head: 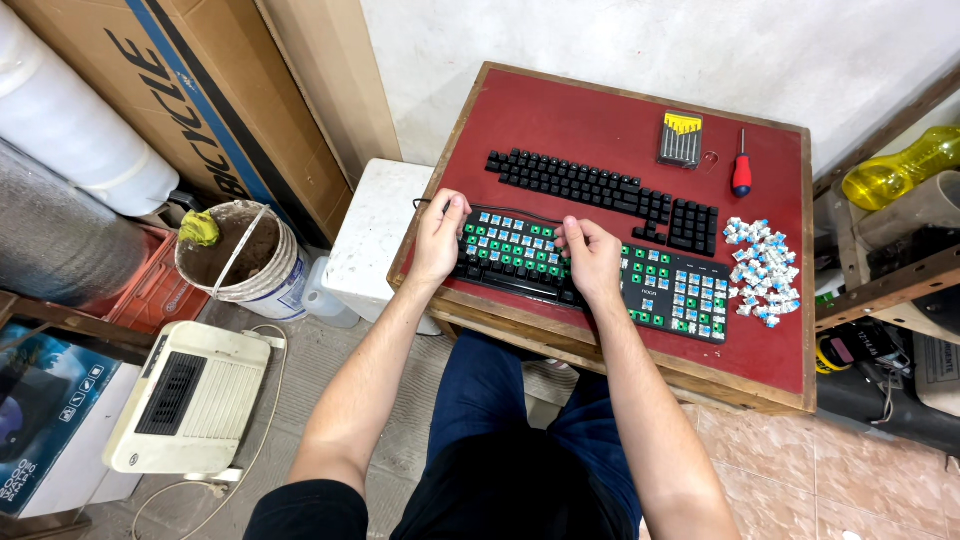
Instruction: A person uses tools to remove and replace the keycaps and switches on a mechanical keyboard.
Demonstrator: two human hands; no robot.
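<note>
The left hand [438, 238] is clamping the keyboard [600, 275] edge, steadying it, while the right hand's [592, 258] fingers are pinching a switch.

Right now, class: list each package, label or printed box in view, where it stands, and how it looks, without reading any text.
Tall cardboard box: upper left, leaning on the wall, brown with a blue stripe.
Printed box: lower left on the floor, blue and black with small icons.
Screwdriver-set case: back of the red table, small, clear, yellow tools inside.
</note>
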